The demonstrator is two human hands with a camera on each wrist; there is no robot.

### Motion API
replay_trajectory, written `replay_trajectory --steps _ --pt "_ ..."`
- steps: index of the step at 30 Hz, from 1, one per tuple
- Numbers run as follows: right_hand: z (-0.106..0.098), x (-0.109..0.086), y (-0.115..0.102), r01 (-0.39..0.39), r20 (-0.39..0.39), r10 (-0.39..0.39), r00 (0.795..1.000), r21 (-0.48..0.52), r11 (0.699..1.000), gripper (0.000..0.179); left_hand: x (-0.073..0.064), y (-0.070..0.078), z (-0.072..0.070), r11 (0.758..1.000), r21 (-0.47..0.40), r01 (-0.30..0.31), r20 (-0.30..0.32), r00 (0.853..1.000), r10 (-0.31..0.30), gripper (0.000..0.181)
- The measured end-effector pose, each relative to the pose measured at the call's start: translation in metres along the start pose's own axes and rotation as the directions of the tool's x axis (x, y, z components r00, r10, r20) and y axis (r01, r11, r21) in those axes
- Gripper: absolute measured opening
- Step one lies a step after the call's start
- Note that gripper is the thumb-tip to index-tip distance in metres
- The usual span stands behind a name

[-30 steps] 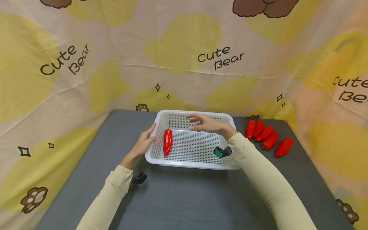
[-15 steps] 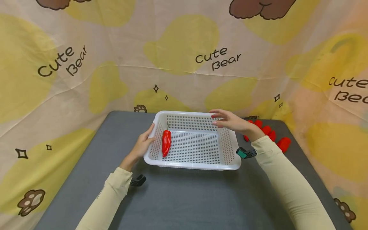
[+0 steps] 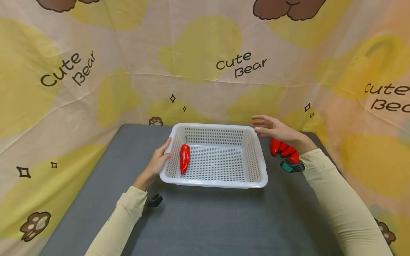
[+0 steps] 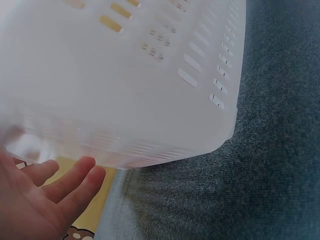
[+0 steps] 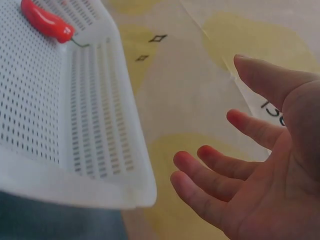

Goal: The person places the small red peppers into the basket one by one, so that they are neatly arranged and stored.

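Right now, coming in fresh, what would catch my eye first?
Probably the glossy red pepper lying at the left end of the white basket, whose left rim the left hand touches. Then more peppers on the table at right, partly hidden by the right hand, and the yellow-patched "Cute Bear" cloth behind.

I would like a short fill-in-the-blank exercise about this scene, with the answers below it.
Inside the white basket lies exactly ____ red pepper.
More red peppers lie on the table, to the ____ of the basket.
The right hand holds ____.
The left hand touches the edge of the ____.

Missing words: one; right; nothing; basket.
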State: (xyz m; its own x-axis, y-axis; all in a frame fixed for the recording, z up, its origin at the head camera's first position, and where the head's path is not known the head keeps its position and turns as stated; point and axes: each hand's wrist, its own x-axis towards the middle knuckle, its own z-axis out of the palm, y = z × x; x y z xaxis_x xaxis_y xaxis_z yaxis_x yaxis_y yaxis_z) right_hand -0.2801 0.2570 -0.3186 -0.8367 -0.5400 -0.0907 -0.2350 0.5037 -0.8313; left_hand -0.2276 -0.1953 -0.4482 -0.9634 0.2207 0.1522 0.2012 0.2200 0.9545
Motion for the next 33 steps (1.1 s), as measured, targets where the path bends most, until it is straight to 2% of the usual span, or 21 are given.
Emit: replay_trajectory --steps 11,21,28,33 --pt "-0.021 -0.012 0.037 -0.077 -0.042 0.077 0.996 0.006 0.997 0.062 0.000 -0.002 0.000 1.000 -0.001 0.001 0.003 1.000 -0.001 0.064" --pt "-0.033 -0.011 0.071 -0.154 -0.053 0.158 0.986 0.078 0.985 0.064 0.001 0.001 0.000 1.000 -0.003 0.006 0.010 1.000 -0.006 0.063" --pt "-0.035 -0.004 0.094 -0.223 -0.081 0.231 0.969 0.099 0.970 0.068 0.000 0.000 -0.001 1.000 0.005 0.006 0.005 1.000 -0.006 0.063" --pt "-0.033 -0.003 0.107 -0.273 -0.102 0.280 0.955 0.077 0.959 0.069 -0.001 -0.001 0.000 1.000 -0.007 0.017 0.010 1.000 -0.017 0.064"
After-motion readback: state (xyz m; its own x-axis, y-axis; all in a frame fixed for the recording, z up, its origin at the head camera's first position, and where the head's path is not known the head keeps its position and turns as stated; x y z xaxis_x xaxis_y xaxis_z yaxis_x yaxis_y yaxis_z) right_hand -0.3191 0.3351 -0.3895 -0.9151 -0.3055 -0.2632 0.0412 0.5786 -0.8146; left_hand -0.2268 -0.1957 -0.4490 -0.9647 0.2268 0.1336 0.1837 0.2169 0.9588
